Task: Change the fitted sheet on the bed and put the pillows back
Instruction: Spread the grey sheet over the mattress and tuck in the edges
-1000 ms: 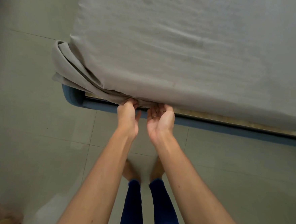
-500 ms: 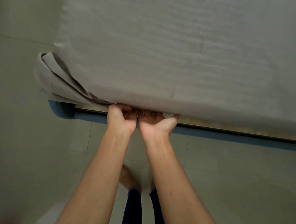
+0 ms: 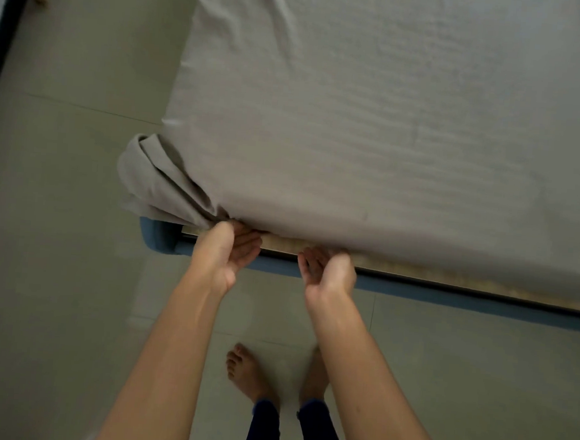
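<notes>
A grey fitted sheet [image 3: 374, 129] covers the mattress, which fills the upper right of the head view. At the near left corner the sheet hangs in a loose bunch of folds [image 3: 154, 182] past the mattress edge. My left hand [image 3: 226, 253] is palm up at that corner, its fingers curled on the sheet's hem under the mattress. My right hand [image 3: 328, 272] is palm up a little to the right, fingertips tucked under the mattress edge on the sheet. No pillows are in view.
A blue bed frame [image 3: 448, 298] with a wooden slat edge [image 3: 415, 270] runs under the mattress. Pale tiled floor [image 3: 55, 272] lies left and in front. My bare feet [image 3: 247, 371] stand close to the frame. A dark door edge [image 3: 0, 27] is at the far left.
My hands have moved apart along the mattress edge: the right hand slid to the right, the left stays at the corner. The view has shifted, so the bed corner sits further right.
</notes>
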`<state>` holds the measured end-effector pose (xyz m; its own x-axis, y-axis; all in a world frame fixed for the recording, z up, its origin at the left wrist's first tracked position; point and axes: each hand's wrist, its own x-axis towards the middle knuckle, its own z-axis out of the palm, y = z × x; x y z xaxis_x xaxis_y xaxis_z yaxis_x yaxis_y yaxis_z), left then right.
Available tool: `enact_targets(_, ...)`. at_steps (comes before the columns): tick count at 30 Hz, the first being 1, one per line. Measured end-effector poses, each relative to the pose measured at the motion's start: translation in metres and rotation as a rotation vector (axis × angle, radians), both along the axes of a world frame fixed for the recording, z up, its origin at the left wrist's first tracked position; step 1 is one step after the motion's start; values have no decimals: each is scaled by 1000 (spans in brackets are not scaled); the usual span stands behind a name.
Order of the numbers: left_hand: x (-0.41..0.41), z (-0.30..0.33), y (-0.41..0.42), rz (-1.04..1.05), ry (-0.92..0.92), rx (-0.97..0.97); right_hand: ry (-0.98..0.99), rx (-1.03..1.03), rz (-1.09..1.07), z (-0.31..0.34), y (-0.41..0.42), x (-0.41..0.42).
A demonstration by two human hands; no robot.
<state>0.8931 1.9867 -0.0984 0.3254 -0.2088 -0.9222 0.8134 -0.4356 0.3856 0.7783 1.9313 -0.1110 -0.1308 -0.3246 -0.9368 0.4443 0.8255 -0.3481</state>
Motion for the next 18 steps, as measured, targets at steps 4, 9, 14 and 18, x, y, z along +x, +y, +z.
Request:
enact_targets(4,0,4,15,327,-81,3,-211,21,-73,9,24,19)
enact_targets(9,2,28,3,559,34,-170,-359,30,-132,14,39,48)
enact_targets(14,16,31,-12,640,159,-233,-461,31,-299,5,39,65)
enact_targets(18,29,21,-14,585,158,-244,-623,-43,-395,-2,40,82)
